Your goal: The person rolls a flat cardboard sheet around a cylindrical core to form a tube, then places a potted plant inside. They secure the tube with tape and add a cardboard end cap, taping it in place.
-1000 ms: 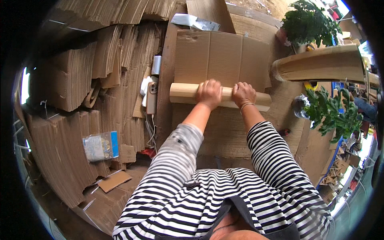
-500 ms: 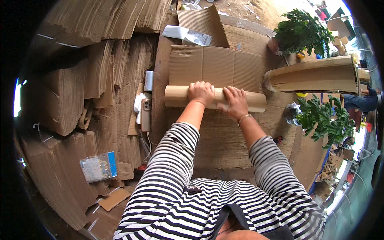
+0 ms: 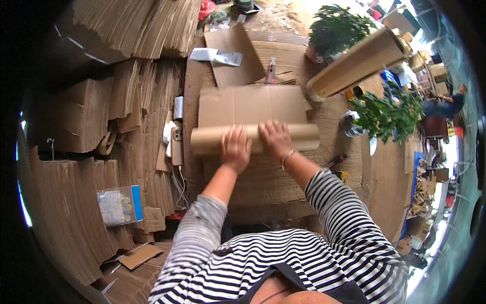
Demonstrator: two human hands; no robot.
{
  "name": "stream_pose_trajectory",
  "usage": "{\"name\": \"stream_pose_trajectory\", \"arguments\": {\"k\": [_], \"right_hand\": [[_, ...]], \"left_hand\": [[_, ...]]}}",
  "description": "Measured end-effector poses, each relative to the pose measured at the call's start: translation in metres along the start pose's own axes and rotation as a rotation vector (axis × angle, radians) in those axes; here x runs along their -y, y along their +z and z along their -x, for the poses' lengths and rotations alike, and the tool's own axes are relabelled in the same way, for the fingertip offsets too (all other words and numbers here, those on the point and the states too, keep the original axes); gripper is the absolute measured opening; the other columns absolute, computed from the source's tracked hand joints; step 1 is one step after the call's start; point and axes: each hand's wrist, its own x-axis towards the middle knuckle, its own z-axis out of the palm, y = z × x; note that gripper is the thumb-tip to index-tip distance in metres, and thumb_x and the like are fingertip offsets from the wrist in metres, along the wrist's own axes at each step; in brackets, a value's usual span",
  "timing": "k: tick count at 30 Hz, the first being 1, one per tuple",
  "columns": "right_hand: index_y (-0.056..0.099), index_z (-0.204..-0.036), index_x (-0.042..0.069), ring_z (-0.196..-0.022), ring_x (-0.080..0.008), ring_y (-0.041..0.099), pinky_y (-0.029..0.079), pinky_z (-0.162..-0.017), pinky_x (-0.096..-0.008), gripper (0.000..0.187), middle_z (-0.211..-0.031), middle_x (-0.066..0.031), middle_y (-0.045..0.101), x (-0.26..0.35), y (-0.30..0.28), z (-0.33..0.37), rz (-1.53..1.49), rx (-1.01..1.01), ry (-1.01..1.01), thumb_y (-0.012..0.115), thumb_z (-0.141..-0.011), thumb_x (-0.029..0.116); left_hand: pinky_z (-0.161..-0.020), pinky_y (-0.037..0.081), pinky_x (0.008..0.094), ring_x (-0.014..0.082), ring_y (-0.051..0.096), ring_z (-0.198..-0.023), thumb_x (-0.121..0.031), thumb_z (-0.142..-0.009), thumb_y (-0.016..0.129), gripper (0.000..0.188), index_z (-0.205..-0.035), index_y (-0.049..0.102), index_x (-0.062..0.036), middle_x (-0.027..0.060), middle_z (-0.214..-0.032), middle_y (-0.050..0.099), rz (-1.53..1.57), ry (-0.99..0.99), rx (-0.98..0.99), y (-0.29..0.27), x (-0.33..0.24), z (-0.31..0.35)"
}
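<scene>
Touches roll [image 3: 304, 137], lying over counter [image 3: 248, 182] with long axis from 9 to 3 o'clock, with left hand [image 3: 236, 147] and right hand [image 3: 276, 138] equally near, laid across unclamped; faces sheet [image 3: 235, 106] at 12 o'clock.

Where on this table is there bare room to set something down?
Bare tabletop lies between the forearms, on the near side of the cardboard roll. A smaller patch separates the flat cardboard from the nearer plant. The far end is crowded with a loose cardboard piece and a cutter.
</scene>
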Motion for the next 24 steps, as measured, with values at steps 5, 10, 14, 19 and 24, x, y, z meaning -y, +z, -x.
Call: {"name": "stream_pose_trajectory", "arguments": {"k": [5, 10, 14, 19, 24], "right_hand": [[0.053, -0.132, 0.011, -0.121, -0.0335, 0.050, 0.036, -0.103, -0.0539, 0.054, -0.128, -0.0140, 0.055, 0.058, 0.000, 0.151, -0.210, 0.238, -0.066, 0.064, -0.082, 0.028], [0.049, -0.140, 0.010, -0.134, -0.0331, 0.043, 0.026, -0.115, -0.0580, 0.068, -0.140, -0.0119, 0.050, 0.074, -0.004, 0.207, -0.263, 0.242, 0.051, 0.070, -0.079, 0.031], [0.049, -0.140, 0.009, -0.134, -0.0304, 0.044, 0.027, -0.114, -0.0554, 0.071, -0.140, -0.0107, 0.051, 0.061, -0.004, 0.206, -0.328, 0.032, 0.138, 0.072, -0.081, 0.040], [0.071, -0.098, 0.012, -0.101, -0.0278, 0.062, 0.043, -0.094, -0.0436, 0.039, -0.099, -0.0075, 0.070, 0.042, 0.009, 0.129, -0.262, 0.038, 0.207, 0.063, -0.088, 0.048], [0.073, -0.087, 0.013, -0.097, -0.0269, 0.066, 0.047, -0.085, -0.0445, 0.044, -0.098, -0.0101, 0.072, 0.030, 0.021, 0.101, -0.271, 0.161, 0.279, 0.056, -0.092, 0.053]], "left_hand": [[-0.114, 0.024, 0.0568, 0.0360, 0.037, -0.139, -0.032, -0.087, 0.068, 0.070, -0.146, 0.043, -0.0049, 0.0170, -0.147, 0.042, -0.018, -0.099, 0.302, -0.050, -0.074, 0.167], [-0.110, 0.030, 0.0551, 0.0342, 0.040, -0.134, -0.036, -0.086, 0.068, 0.063, -0.138, 0.047, -0.0080, 0.0132, -0.143, 0.044, -0.137, -0.035, 0.345, -0.039, -0.078, 0.196], [-0.086, 0.045, 0.0453, 0.0295, 0.061, -0.096, -0.041, -0.084, 0.065, 0.034, -0.102, 0.064, -0.0111, 0.0084, -0.098, 0.065, -0.138, -0.053, 0.301, -0.034, -0.062, 0.133], [-0.080, 0.049, 0.0469, 0.0324, 0.067, -0.087, -0.042, -0.095, 0.056, 0.032, -0.089, 0.069, -0.0139, 0.0102, -0.092, 0.072, -0.214, -0.244, 0.469, -0.009, -0.031, 0.074], [-0.100, 0.039, 0.0487, 0.0283, 0.055, -0.118, -0.032, -0.091, 0.058, 0.032, -0.117, 0.063, -0.0142, 0.0079, -0.120, 0.062, -0.236, -0.077, -0.003, -0.005, -0.042, 0.116]]}}
